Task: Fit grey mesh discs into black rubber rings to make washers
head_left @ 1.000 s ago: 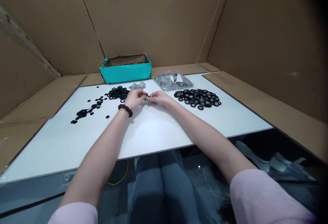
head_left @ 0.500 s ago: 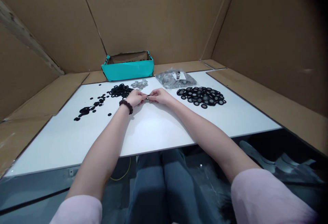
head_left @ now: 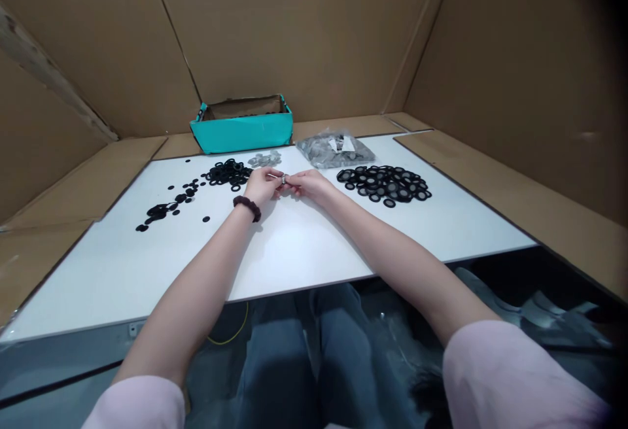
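Note:
My left hand [head_left: 263,184] and my right hand [head_left: 306,183] meet over the middle of the white table [head_left: 294,246], fingertips pinched together on one small ring part [head_left: 283,180] held between them. A dark bead bracelet [head_left: 247,207] circles my left wrist. Just behind my left hand lie a heap of black rubber rings [head_left: 226,172] and a small cluster of grey discs [head_left: 263,159]. To the right of my right hand spreads a larger pile of black rings with grey centres [head_left: 385,184].
A teal box [head_left: 243,131] stands at the table's back edge. Beside it lies a clear bag of grey parts [head_left: 334,148]. Loose black rings [head_left: 167,208] scatter toward the left. Cardboard walls [head_left: 304,30] enclose the table on three sides.
Both hands stay pinched together at the same spot, with only slight finger motion. The camera view shifted a little.

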`<state>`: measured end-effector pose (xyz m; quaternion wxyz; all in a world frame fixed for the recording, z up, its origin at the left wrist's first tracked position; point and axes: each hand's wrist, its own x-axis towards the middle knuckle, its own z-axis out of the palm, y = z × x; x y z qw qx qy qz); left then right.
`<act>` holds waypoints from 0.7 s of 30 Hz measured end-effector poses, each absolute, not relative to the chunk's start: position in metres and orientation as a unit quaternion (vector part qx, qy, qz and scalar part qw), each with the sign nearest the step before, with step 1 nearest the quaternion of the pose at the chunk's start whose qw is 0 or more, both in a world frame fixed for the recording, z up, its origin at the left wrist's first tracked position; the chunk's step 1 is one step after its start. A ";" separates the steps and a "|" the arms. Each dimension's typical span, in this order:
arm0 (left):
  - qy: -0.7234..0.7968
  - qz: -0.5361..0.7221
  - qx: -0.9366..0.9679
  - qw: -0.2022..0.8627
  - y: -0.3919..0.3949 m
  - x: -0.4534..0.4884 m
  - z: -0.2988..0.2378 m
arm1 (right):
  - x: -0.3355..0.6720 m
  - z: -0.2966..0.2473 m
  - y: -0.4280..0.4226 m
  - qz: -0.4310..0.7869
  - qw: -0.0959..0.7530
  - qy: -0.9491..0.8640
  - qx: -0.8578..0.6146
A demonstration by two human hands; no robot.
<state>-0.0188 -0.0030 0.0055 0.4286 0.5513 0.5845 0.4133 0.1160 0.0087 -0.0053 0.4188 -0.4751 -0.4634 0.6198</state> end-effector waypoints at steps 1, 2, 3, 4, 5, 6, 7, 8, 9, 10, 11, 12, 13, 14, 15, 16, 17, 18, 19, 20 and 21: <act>0.586 0.414 0.559 0.415 -0.003 -0.019 0.005 | 0.118 -0.003 0.008 0.635 0.408 -0.460 -0.468; 0.586 0.415 0.567 0.404 -0.002 -0.020 0.005 | 0.120 -0.001 0.007 0.646 0.397 -0.460 -0.463; 0.583 0.416 0.573 0.399 -0.001 -0.021 0.004 | 0.121 0.001 0.007 0.653 0.386 -0.462 -0.459; 0.579 0.415 0.579 0.398 0.001 -0.023 0.004 | 0.122 0.002 0.006 0.657 0.376 -0.468 -0.456; 0.574 0.413 0.584 0.399 0.002 -0.025 0.002 | 0.123 0.003 0.006 0.659 0.365 -0.476 -0.453; 0.570 0.407 0.592 0.399 0.004 -0.026 0.001 | 0.123 0.003 0.006 0.658 0.357 -0.487 -0.450; 0.567 0.399 0.604 0.394 0.005 -0.028 0.000 | 0.123 0.003 0.007 0.656 0.350 -0.497 -0.447; 0.565 0.391 0.619 0.380 0.006 -0.029 -0.002 | 0.123 0.002 0.007 0.652 0.346 -0.507 -0.445; 0.564 0.385 0.636 0.360 0.007 -0.030 -0.003 | 0.123 0.001 0.008 0.648 0.342 -0.516 -0.444; 0.564 0.381 0.651 0.335 0.007 -0.030 -0.003 | 0.123 0.000 0.008 0.642 0.340 -0.524 -0.444; 0.565 0.380 0.663 0.310 0.007 -0.030 -0.003 | 0.122 -0.001 0.009 0.636 0.338 -0.532 -0.445; 0.568 0.379 0.670 0.290 0.007 -0.030 -0.003 | 0.122 -0.002 0.009 0.628 0.337 -0.541 -0.448; 0.571 0.378 0.673 0.279 0.006 -0.029 -0.002 | 0.121 -0.003 0.010 0.618 0.335 -0.549 -0.451; 0.574 0.376 0.672 0.277 0.005 -0.029 0.000 | 0.121 -0.004 0.010 0.607 0.336 -0.557 -0.456; 0.575 0.373 0.670 0.286 0.004 -0.029 0.001 | 0.121 -0.004 0.011 0.595 0.338 -0.564 -0.461; 0.574 0.370 0.666 0.298 0.004 -0.028 0.002 | 0.121 -0.005 0.011 0.584 0.342 -0.570 -0.467; 0.572 0.368 0.663 0.312 0.003 -0.028 0.003 | 0.121 -0.005 0.011 0.573 0.345 -0.575 -0.472; 0.571 0.367 0.660 0.323 0.003 -0.028 0.003 | 0.122 -0.005 0.012 0.564 0.348 -0.578 -0.477; 0.570 0.366 0.658 0.328 0.003 -0.028 0.003 | 0.122 -0.004 0.012 0.557 0.350 -0.579 -0.481; 0.572 0.366 0.657 0.327 0.003 -0.029 0.002 | 0.122 -0.004 0.011 0.553 0.350 -0.580 -0.486; 0.574 0.366 0.658 0.323 0.003 -0.029 0.001 | 0.123 -0.003 0.011 0.550 0.348 -0.580 -0.490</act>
